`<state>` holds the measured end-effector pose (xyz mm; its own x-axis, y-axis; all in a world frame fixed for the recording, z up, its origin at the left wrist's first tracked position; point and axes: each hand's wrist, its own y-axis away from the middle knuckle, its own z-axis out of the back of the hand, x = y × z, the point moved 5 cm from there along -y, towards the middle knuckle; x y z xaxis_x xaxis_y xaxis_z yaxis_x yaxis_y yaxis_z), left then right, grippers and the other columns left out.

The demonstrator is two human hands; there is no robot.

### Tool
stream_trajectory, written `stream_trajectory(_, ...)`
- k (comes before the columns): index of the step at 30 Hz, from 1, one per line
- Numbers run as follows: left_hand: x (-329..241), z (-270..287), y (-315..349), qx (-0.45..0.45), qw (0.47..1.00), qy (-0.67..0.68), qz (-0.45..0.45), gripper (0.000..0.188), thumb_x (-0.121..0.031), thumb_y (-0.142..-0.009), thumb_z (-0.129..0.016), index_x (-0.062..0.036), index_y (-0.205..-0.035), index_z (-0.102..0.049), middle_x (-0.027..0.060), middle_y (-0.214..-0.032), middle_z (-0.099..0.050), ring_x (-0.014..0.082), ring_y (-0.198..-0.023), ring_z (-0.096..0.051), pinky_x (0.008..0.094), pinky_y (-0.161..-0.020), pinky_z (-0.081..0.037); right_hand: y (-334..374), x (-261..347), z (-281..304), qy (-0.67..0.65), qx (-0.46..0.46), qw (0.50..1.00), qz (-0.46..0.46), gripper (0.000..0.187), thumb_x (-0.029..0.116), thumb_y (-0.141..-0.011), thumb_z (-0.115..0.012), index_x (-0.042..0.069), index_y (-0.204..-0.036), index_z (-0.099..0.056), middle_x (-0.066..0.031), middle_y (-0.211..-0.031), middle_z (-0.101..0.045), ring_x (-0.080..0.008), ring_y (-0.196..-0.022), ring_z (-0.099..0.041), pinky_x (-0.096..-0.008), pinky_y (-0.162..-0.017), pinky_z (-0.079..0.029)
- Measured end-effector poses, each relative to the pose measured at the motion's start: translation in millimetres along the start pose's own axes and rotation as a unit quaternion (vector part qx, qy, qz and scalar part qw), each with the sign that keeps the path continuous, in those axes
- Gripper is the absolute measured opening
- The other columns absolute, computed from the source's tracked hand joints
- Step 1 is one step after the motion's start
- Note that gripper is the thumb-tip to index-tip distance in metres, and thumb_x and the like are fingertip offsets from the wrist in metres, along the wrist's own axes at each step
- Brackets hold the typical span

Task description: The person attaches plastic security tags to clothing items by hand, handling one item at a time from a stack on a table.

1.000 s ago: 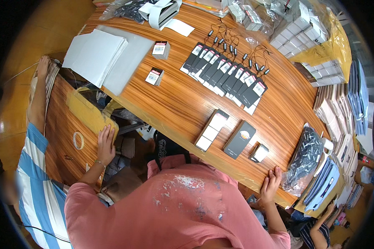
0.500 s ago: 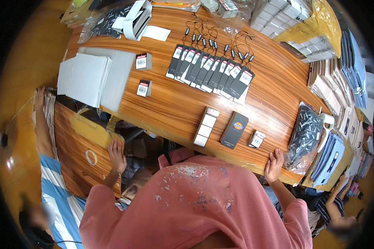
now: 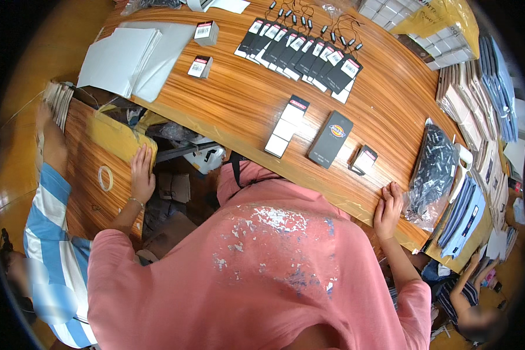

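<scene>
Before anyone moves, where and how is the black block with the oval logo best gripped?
Probably by both long sides, right hand coming from above: the black block lies flat, longer than wide, with gaps to the white-label stack and small stack.

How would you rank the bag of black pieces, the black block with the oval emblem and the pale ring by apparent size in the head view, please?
1. Bag of black pieces
2. Black block
3. Pale ring

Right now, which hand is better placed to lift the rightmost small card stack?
Likely the right hand: it rests on the table edge near that card stack, while the left hand is farther, at the yellow package.
</scene>
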<state>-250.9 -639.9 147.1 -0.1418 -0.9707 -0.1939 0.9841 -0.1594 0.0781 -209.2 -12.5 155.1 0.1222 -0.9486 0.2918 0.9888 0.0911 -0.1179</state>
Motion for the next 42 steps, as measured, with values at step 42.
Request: stream_trajectory(42,-126,60,-76,-0.269,0.962,-0.014,-0.044,0.013,-0.013,-0.077,-0.061,-0.005,-0.088,-0.059,0.0141,-0.111,-0.048,0.0311,-0.107,-0.041,0.0425,-0.091,-0.032,3,4,6,-0.033,-0.019,0.999,-0.03,0.031,0.003,-0.078,-0.048,0.002,-0.108,-0.051,-0.0194,-0.124,-0.04,-0.0366,-0.119,-0.036,-0.0477,-0.1,-0.027)
